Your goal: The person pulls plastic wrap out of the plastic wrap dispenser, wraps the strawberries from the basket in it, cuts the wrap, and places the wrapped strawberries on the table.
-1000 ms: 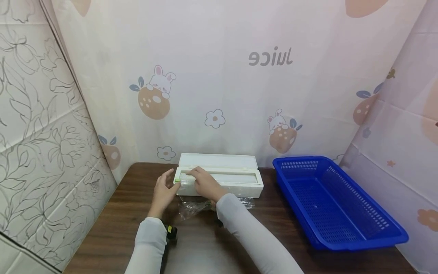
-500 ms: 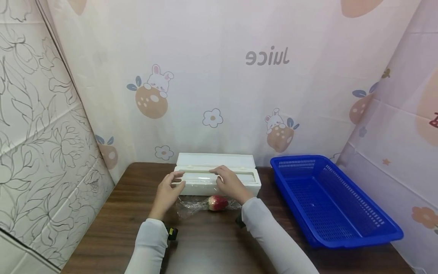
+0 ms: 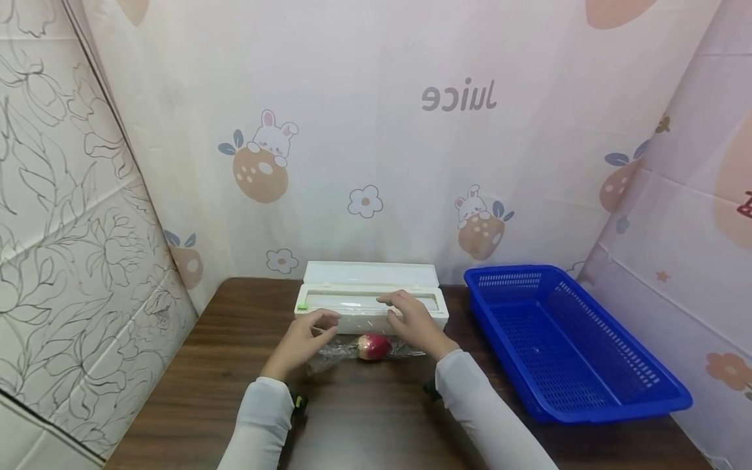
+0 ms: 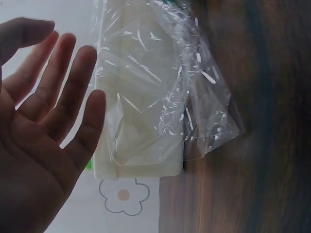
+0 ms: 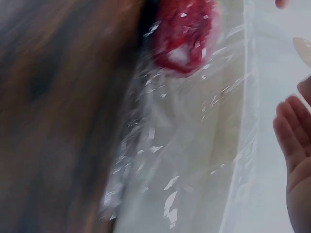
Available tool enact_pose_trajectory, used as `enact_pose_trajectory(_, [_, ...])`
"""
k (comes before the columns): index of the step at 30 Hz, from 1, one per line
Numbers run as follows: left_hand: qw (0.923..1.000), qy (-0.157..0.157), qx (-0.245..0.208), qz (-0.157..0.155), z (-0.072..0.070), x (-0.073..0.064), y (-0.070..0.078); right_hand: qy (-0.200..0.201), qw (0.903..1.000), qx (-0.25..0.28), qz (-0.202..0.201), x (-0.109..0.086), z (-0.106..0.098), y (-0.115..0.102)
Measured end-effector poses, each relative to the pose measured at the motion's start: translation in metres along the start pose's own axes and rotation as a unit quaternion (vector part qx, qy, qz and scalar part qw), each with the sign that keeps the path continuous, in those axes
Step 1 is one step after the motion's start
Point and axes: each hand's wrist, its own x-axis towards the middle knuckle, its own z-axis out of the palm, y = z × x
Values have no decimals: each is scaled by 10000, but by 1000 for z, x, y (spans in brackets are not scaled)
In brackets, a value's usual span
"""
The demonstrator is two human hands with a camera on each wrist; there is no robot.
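A white cling film dispenser (image 3: 370,322) stands at the back of the table with its lid (image 3: 370,273) up and a green slider (image 3: 302,306) at its left end. Clear cling film (image 4: 146,73) hangs over its front and spreads on the table. A red and pale-yellow fruit (image 3: 374,347), its exact kind unclear, lies under the film in front of the dispenser. My left hand (image 3: 305,341) hovers by the dispenser's left front, fingers relaxed. At the right front is my right hand (image 3: 416,322), fingers loosely extended. Neither hand grips anything visible.
A blue perforated plastic basket (image 3: 578,414) stands on the right of the dark wooden table (image 3: 364,418). A printed curtain (image 3: 376,130) rises right behind the dispenser, with patterned walls at both sides.
My right hand has moved right along the dispenser, away from its left end, and the fruit came into view. My left hand has come down and right, off the green slider's end.
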Motion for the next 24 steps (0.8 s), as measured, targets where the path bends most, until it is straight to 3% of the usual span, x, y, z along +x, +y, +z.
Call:
enact_pose_trajectory(4, [9991, -409, 87, 94, 6, -1, -1, -22, 9994, 225, -244, -13, -4, 2])
enact_pose_trajectory(8, [9977, -625, 216, 117, 14, -1, 0, -329, 9990, 263, -139, -26, -2, 4])
enact_pose_trajectory(17, [9953, -392, 765, 450, 39, 3, 1, -946, 9953, -8, -229, -42, 14, 8])
enact_pose_trajectory(24, [9976, -200, 662, 99, 58, 4, 3, -1110, 9936, -214, 75, -47, 21, 11])
